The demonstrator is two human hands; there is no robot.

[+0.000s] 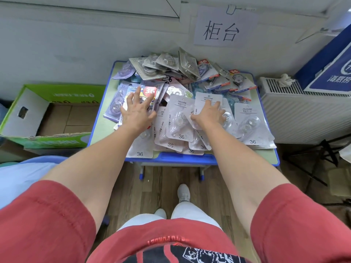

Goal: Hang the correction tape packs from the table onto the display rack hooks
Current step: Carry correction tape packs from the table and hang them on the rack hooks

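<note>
Both hands (137,111) (209,115) touch correction tape packs (248,126)

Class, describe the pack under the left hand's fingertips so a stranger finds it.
Find the blue-edged table. On its left side rests the left hand. The pack under its fingertips shows a big red circle reading 36; its neighbours are lilac or white.

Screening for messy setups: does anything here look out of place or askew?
Yes. The packs lie in a jumbled, overlapping heap across the table, many tilted, some reaching over its front rim. A crumpled white wad sits on the radiator.
</note>
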